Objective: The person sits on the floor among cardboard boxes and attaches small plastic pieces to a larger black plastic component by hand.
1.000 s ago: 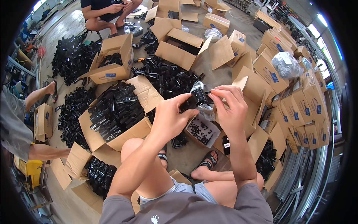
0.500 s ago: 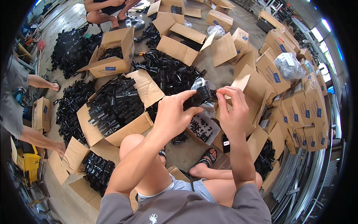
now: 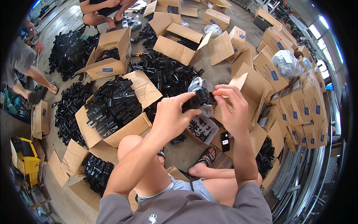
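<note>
My left hand (image 3: 170, 114) is closed around a short black tubular plastic part (image 3: 202, 96), held up in front of me with thumb and index finger along its side. At the part's right end, the fingertips of my right hand (image 3: 234, 109) are pinched together against it. Whatever small dark piece sits between those fingertips is too small to make out. Just below my hands stands a pale bin (image 3: 212, 134) scattered with small black pieces. A clear plastic bag (image 3: 196, 84) lies behind the held part.
An open carton (image 3: 130, 128) of black tubes stands at left, with heaps of black parts (image 3: 71, 108) around it. Closed cartons (image 3: 304, 108) are stacked at right beside metal profiles (image 3: 298, 186). A phone (image 3: 225, 142) lies near my right forearm. Two people are further off.
The black part has turned slightly in my left hand, and my right fingertips have shifted a little left against it. The person at far left has moved away from the nearer carton.
</note>
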A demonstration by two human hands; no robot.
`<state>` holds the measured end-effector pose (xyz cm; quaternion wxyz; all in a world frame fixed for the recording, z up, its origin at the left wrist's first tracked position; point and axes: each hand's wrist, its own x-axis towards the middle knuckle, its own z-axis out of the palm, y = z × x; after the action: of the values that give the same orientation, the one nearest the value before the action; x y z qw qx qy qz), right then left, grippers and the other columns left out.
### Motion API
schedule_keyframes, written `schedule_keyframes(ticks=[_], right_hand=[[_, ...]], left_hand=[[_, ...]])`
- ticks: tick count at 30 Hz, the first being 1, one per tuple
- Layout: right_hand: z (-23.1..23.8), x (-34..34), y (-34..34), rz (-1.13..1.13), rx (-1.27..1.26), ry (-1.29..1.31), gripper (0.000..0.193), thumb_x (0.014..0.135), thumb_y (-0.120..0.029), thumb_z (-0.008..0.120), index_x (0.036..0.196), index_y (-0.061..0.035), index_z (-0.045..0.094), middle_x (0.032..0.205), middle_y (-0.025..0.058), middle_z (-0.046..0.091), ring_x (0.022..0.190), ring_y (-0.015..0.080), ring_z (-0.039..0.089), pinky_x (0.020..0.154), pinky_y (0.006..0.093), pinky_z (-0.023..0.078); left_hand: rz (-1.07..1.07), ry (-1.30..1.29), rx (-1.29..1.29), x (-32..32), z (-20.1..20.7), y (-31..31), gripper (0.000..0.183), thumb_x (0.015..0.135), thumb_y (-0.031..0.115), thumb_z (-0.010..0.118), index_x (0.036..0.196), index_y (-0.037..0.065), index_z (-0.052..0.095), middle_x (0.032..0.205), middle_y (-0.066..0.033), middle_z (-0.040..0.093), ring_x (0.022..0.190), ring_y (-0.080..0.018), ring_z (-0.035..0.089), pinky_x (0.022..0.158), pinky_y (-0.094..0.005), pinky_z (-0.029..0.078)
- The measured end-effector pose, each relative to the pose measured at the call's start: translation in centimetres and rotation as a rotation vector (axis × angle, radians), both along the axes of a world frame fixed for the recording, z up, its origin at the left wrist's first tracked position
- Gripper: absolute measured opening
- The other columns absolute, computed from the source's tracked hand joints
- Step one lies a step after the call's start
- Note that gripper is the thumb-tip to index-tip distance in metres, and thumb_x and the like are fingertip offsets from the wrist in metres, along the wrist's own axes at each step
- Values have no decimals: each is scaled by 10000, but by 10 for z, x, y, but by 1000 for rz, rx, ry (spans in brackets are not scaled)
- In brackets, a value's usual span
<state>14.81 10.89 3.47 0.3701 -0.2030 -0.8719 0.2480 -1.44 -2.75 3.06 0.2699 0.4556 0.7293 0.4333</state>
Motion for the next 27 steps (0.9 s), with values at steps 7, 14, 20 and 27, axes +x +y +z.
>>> schedule_keyframes(ticks=[7,14,20,27], right_hand=[[9,7,-1,82,28,-79,275,854,-43,756,1127,-52,719,1130,129,698,1040,314,670,891,383,532],[-10,8,2,12,211,-17,421,837,-84,789,1242,-92,674,1138,110,674,990,304,684,832,398,563],[0,9,5,104,220,-59,385,843,-53,773,1216,-70,681,1080,110,675,905,302,689,770,393,570],[10,7,0,171,-24,56,472,814,25,779,1264,-48,655,1084,117,687,937,259,703,798,344,592]], left_hand=[[19,-120,207,-4,-33,4,478,777,164,849,1207,5,712,865,-166,747,683,-201,689,669,-326,531],[-182,-712,177,-4,-18,4,534,897,16,752,1393,59,560,1058,-65,720,923,-88,645,808,-258,526],[-315,-573,222,-5,-4,3,659,963,54,699,1546,141,404,1101,-57,677,1082,-121,622,886,-275,546],[-256,-746,48,-10,5,0,520,1024,222,646,1513,191,469,1068,-21,719,880,-51,632,773,-208,508]])
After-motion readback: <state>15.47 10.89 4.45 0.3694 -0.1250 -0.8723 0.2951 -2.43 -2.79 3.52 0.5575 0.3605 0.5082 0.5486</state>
